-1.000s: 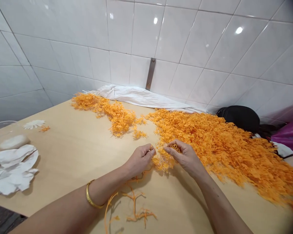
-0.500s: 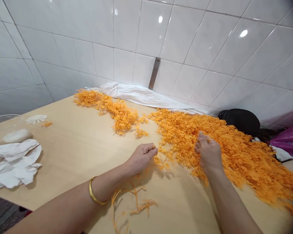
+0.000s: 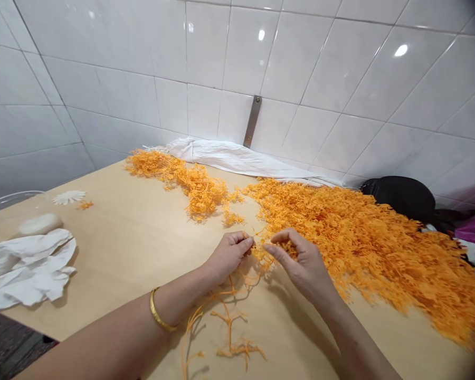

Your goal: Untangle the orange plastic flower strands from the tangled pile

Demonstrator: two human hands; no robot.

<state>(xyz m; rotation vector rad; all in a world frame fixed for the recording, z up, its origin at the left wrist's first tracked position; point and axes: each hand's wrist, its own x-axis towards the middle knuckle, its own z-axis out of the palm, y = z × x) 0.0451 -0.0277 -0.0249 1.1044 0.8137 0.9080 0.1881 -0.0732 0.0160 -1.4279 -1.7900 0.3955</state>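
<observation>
My left hand (image 3: 229,254), with a gold bangle at the wrist, is pinched on a thin orange plastic sprig (image 3: 257,252) at the near edge of a big heap of orange plastic pieces (image 3: 372,248). My right hand (image 3: 301,261) is beside it, fingers curled and pinching the same small orange cluster. Bare orange stems (image 3: 229,322) lie on the wooden table (image 3: 134,243) under my left forearm.
A smaller orange pile (image 3: 193,184) lies at the back left. White cloth (image 3: 237,158) runs along the tiled wall. Crumpled white material (image 3: 27,269) and a white flower piece (image 3: 68,197) sit at the left. A black bag (image 3: 399,195) is at the right.
My right hand went out to the big heap half a second ago and has come back beside my left hand. My left hand stayed where it was.
</observation>
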